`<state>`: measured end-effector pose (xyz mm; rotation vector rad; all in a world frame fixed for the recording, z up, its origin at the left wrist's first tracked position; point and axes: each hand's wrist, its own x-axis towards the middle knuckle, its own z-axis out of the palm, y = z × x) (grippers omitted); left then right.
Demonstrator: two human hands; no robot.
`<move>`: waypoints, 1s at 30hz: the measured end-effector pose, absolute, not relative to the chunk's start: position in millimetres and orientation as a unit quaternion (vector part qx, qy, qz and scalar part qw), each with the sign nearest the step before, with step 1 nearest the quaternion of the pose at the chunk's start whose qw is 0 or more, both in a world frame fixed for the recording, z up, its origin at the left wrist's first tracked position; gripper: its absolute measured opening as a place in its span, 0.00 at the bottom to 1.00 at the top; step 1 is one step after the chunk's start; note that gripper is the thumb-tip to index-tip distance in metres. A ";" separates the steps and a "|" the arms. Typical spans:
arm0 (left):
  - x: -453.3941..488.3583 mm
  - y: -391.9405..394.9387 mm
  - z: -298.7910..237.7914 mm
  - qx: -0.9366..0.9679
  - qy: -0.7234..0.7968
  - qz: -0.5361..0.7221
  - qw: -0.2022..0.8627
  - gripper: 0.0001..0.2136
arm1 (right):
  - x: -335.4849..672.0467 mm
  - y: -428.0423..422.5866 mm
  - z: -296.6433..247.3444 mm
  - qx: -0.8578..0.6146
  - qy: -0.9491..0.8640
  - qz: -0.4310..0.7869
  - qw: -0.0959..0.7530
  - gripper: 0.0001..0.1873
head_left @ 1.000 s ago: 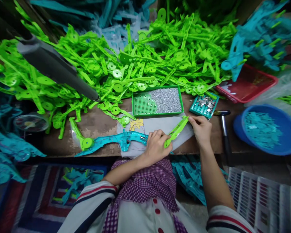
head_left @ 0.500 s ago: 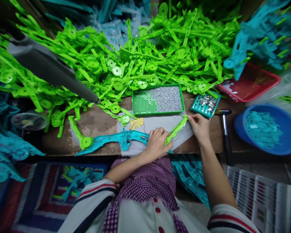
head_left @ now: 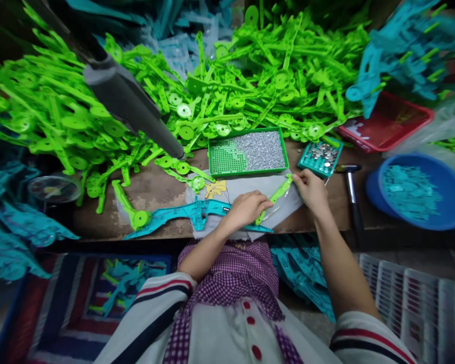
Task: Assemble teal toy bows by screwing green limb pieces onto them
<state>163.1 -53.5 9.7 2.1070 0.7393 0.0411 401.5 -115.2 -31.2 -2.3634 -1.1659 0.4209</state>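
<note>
Left hand [head_left: 246, 208] and right hand [head_left: 311, 189] both grasping green limb piece [head_left: 275, 196]
Lies slanted over grey cloth [head_left: 246, 186] at bench front edge, lower end under left fingers, upper tip pinched by right; sits beside teal bow body [head_left: 178, 214], just below green tray [head_left: 247, 173] of silver bits

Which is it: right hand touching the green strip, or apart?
Touching. The head view shows the right hand pinching the upper end of the green strip, no gap.
</note>
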 end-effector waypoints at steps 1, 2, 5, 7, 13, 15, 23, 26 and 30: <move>167.4 -48.2 8.2 0.834 0.303 0.009 0.461 0.08 | 401.3 -115.0 -31.5 -0.863 -0.423 0.153 0.229 0.18; 171.5 -43.8 6.2 0.820 0.311 0.004 0.481 0.07 | 401.2 -115.0 -32.1 -0.865 -0.422 0.150 0.224 0.17; 178.6 -36.4 -0.6 0.790 0.330 0.004 0.517 0.12 | 401.0 -114.7 -34.6 -0.867 -0.426 0.132 0.222 0.17; 178.3 -33.9 -3.7 0.788 0.325 0.002 0.524 0.11 | 401.2 -114.4 -36.1 -0.866 -0.430 0.115 0.227 0.16; 164.8 -21.4 -7.1 0.767 0.236 -0.027 0.596 0.10 | 402.2 -113.5 -36.8 -0.878 -0.413 0.122 0.207 0.15; 160.5 -20.2 -7.4 0.780 0.216 -0.032 0.587 0.15 | 401.4 -113.8 -36.4 -0.879 -0.410 0.127 0.208 0.15; 153.1 -29.0 -3.0 0.838 0.235 -0.029 0.491 0.19 | 391.3 -111.8 -27.8 -0.891 -0.391 0.131 0.189 0.14; 152.7 -27.2 -3.1 0.835 0.223 -0.028 0.502 0.21 | 385.9 -114.3 -26.2 -0.886 -0.403 0.106 0.204 0.15; 153.8 -25.5 -6.0 0.854 0.197 -0.038 0.480 0.22 | 375.4 -126.9 -31.9 -0.829 -0.499 0.011 0.251 0.19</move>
